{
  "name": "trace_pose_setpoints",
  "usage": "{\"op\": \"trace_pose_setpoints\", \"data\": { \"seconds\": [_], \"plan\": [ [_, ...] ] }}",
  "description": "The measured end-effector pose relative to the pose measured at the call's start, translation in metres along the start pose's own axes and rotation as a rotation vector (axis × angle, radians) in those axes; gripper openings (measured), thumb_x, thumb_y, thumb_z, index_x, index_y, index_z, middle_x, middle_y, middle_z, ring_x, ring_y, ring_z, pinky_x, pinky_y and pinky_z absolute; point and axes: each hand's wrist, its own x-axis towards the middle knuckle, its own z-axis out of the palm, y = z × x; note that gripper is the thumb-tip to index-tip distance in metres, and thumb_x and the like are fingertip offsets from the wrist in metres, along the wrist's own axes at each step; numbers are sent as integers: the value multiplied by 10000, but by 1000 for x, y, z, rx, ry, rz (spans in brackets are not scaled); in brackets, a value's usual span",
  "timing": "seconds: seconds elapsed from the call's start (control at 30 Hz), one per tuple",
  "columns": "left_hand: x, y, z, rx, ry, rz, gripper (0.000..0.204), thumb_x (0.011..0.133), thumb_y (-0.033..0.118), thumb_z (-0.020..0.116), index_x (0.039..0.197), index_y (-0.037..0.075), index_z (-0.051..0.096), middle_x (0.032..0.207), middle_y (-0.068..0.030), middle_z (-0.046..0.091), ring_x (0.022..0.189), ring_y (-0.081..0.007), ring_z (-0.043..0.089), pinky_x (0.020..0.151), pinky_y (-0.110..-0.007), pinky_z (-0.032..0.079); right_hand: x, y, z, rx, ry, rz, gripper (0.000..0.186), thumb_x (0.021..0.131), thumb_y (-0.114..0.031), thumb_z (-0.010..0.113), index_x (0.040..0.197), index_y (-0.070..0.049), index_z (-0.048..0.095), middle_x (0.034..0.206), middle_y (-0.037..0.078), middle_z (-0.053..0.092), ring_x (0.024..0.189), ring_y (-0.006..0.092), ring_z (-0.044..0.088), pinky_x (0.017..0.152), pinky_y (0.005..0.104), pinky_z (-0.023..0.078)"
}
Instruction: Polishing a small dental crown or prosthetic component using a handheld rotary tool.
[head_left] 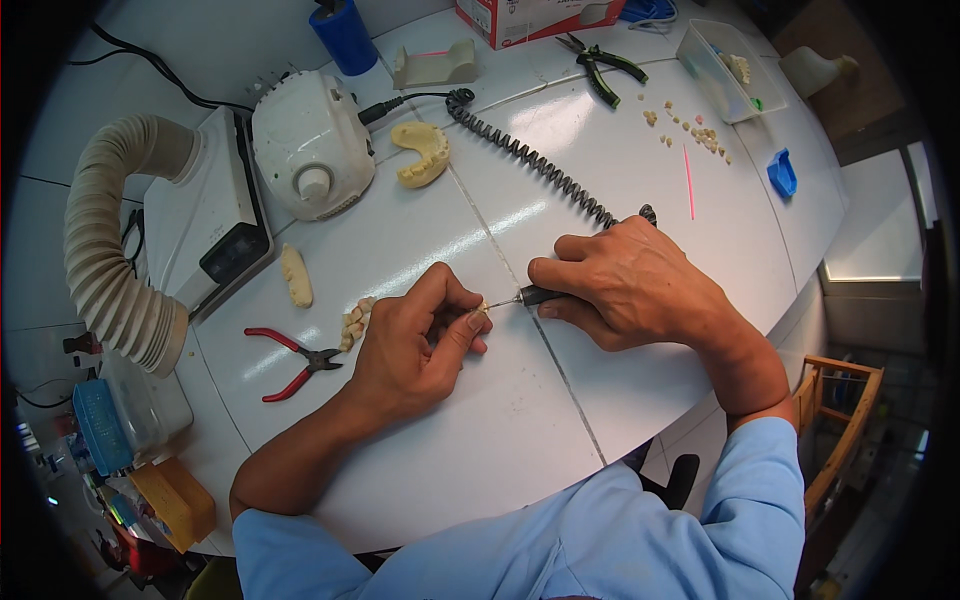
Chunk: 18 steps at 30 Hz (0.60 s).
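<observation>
My left hand (405, 345) is closed in a pinch, with a tiny cream artificial tooth (484, 307) between thumb and fingertips, mostly hidden. My right hand (635, 285) grips the black rotary handpiece (536, 295), whose thin metal bit points left and meets the tooth; whether they touch is too small to tell. From behind my right hand a coiled black cord (540, 165) runs back to the white control box (310, 150). Beside my left hand lie several cream artificial teeth (353, 325) and red-handled pliers (285, 365).
A yellowish dental cast (424, 155) and a cream strip (296, 276) lie nearby. Left stands a ribbed hose (90, 240) on a white machine. Black-green pliers (600, 70), scattered teeth (705, 135), a pink stick (689, 182), a blue piece (782, 173) and a clear box (725, 75) lie at far right.
</observation>
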Motion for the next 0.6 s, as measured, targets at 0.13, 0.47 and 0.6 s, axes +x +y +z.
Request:
{"op": "trace_pose_setpoints", "data": {
  "seconds": [0.13,0.47,0.6],
  "plan": [
    [-1,-1,-2,39,-25,11,89,1099,39,622,1069,-27,570,964,-136,786,836,-137,783,665,-244,581,0,1,0,5,-8,-6,266,1047,-401,699,1064,-136,679,762,50,662,592,277,673,548,432,495],
    [-1,3,-1,7,-6,-35,89,1107,63,612,1065,-13,589,983,-141,797,896,-155,805,647,-237,596,0,1,0,13,8,-9,266,1041,-398,705,1062,-134,673,768,55,667,602,291,675,559,442,501],
    [-2,3,0,-8,3,-47,85,1109,61,609,1070,-10,586,986,-142,793,899,-157,803,653,-238,599,0,2,-2,23,-16,-19,259,1036,-390,712,1063,-134,675,763,53,659,607,289,674,563,447,495]
  ]
}}
